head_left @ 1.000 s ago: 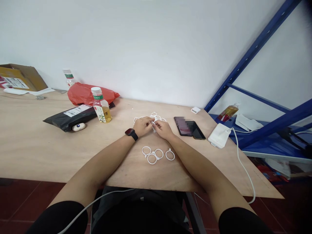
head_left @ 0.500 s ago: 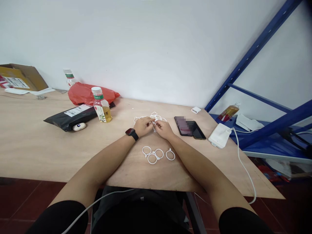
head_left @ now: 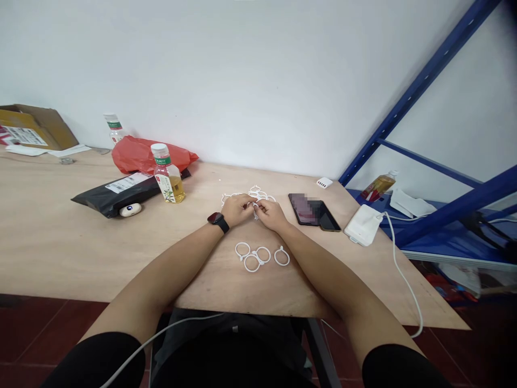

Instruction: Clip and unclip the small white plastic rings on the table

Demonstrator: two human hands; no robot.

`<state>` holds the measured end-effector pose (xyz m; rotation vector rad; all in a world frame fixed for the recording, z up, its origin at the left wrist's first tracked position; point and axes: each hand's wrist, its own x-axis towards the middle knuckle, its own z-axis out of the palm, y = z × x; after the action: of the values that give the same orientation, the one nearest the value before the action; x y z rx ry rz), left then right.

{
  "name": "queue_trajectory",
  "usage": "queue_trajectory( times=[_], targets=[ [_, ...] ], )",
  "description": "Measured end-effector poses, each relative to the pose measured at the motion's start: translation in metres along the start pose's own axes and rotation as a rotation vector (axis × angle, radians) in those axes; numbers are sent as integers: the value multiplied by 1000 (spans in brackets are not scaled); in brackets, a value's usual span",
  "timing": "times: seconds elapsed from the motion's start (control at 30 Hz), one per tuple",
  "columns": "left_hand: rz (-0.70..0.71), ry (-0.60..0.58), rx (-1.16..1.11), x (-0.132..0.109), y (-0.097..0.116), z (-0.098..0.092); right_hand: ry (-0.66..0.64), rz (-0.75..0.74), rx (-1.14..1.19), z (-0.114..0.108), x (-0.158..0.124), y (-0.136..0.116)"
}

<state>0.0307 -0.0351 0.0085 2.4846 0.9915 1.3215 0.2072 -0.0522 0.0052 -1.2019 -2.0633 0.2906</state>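
Note:
My left hand (head_left: 237, 209) and my right hand (head_left: 271, 214) meet at the middle of the wooden table (head_left: 60, 242), fingers pinched together on a small white plastic ring (head_left: 254, 207). A black watch sits on my left wrist. Just beyond the hands lies a loose pile of white rings (head_left: 257, 192). Nearer to me, between my forearms, several white rings (head_left: 258, 256) lie flat in a row.
Two dark phones (head_left: 313, 210) and a white power bank (head_left: 363, 224) with a cable lie to the right. A tea bottle (head_left: 168, 174), black parcel (head_left: 117, 192), red bag (head_left: 149, 153) and cardboard box (head_left: 28, 126) sit at left. Blue shelving (head_left: 436, 178) stands at right.

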Motion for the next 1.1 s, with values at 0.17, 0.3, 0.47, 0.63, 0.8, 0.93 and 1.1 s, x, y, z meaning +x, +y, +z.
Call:
queue_trajectory(
  times=[0.17, 0.3, 0.47, 0.63, 0.8, 0.93, 1.1],
  targets=[
    [-5, 3, 1, 2, 2, -1, -5, 0, -22, 1, 0, -1],
    [-8, -1, -19, 2, 3, -2, -10, -12, -20, 3, -1, -1],
    [-40, -21, -12, 1, 4, -3, -13, -18, -21, 3, -1, -2],
    [-35, -47, 2, 1, 4, -3, -6, -29, -27, 3, -1, -3],
    [-37, -90, 2, 1, 1, -3, -11, -43, -75, 3, -1, -4],
    [-40, -81, -35, 0, -3, -1, -13, -49, -105, 3, -1, -6],
    [-36, -31, -80, -1, -3, 0, -12, -32, -104, 1, 0, -6]
  ],
)
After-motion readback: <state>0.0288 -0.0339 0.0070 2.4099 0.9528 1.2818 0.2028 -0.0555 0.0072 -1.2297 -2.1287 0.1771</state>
